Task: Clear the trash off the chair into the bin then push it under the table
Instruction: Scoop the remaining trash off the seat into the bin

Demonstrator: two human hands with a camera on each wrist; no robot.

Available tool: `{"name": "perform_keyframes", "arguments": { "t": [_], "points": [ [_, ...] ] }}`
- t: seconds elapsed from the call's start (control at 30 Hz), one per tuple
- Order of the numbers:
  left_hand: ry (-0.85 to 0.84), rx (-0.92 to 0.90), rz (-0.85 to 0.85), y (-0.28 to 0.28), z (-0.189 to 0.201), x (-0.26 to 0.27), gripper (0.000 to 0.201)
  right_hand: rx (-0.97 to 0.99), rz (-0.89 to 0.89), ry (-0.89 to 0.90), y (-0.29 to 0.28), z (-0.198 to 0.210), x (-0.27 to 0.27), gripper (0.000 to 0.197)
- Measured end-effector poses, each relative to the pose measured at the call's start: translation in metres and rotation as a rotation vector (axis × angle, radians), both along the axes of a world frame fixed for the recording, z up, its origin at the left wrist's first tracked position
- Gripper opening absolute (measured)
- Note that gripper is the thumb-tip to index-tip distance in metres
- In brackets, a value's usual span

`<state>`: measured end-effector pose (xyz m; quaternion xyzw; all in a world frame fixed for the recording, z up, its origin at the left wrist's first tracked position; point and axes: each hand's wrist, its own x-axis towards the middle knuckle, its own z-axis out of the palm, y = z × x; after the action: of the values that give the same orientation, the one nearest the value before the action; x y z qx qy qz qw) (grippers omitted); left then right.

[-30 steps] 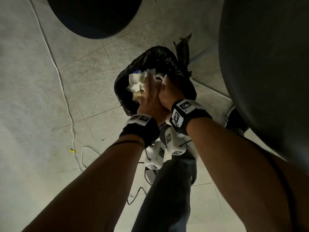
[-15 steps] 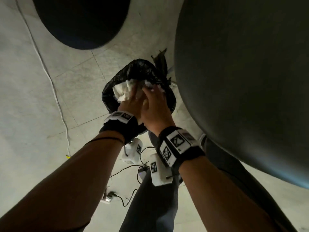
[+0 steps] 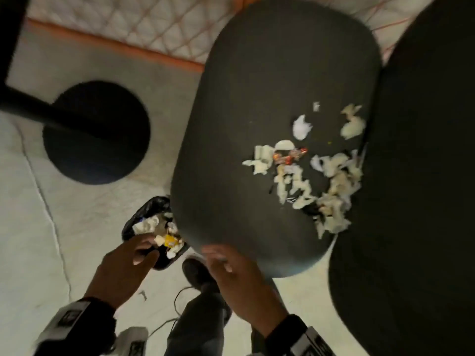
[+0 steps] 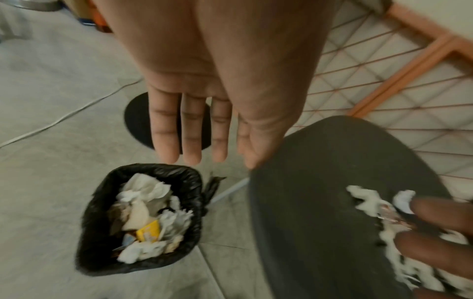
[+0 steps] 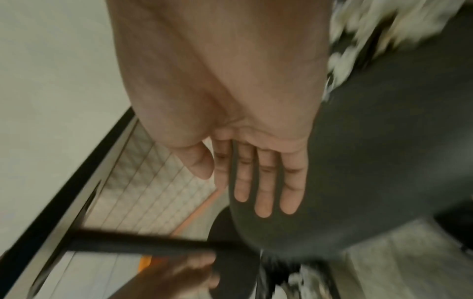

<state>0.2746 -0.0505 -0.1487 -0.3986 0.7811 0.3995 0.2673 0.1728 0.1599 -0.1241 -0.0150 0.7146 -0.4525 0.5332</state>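
A dark grey chair seat (image 3: pixel 244 124) fills the middle of the head view, with several crumpled white paper scraps (image 3: pixel 331 181) and a red-orange wrapper (image 3: pixel 289 156) lying near its right side. A small bin with a black liner (image 3: pixel 156 235) stands on the floor by the seat's near left edge, holding paper and a yellow scrap (image 4: pixel 148 232). My left hand (image 3: pixel 133 255) hovers over the bin, fingers straight and empty (image 4: pixel 189 133). My right hand (image 3: pixel 231 268) is open and empty above the seat's near edge (image 5: pixel 263 182).
A black round table base (image 3: pixel 95 134) and its post (image 3: pixel 30 109) stand on the grey floor at left. A dark chair back (image 3: pixel 424 176) rises at right. An orange-framed wire grid (image 3: pixel 144 24) lies beyond. My shoe (image 3: pixel 195 273) and a cable are below.
Both hands have come up out of the bin empty, leaving the paper wad inside. My view has swung up and right, showing the seat and its scraps.
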Motion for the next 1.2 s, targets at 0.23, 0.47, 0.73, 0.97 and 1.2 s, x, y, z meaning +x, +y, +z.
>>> {"name": "perform_keyframes", "arguments": {
  "t": [0.23,0.47,0.73,0.97,1.2],
  "points": [
    [0.125,0.049,-0.282,0.073,0.047,-0.152,0.034,0.247,-0.505,0.212,0.105,0.029,-0.102,0.026],
    [0.237,-0.105,-0.749,0.162,0.006,-0.329,0.034,0.368,-0.655,0.144,0.126,-0.002,-0.133,0.049],
    [0.173,-0.226,-1.155,0.227,-0.048,-0.427,0.085,0.509,-0.693,0.246,0.11,-0.046,-0.104,0.073],
    [0.191,-0.161,-1.478,0.241,-0.082,-0.409,0.089,0.548,-0.865,0.223,0.092,-0.061,-0.116,0.086],
    [0.207,-0.065,-1.728,0.229,-0.074,-0.339,0.077,0.366,-1.036,0.255,0.083,-0.063,-0.135,0.085]
  ]
}}
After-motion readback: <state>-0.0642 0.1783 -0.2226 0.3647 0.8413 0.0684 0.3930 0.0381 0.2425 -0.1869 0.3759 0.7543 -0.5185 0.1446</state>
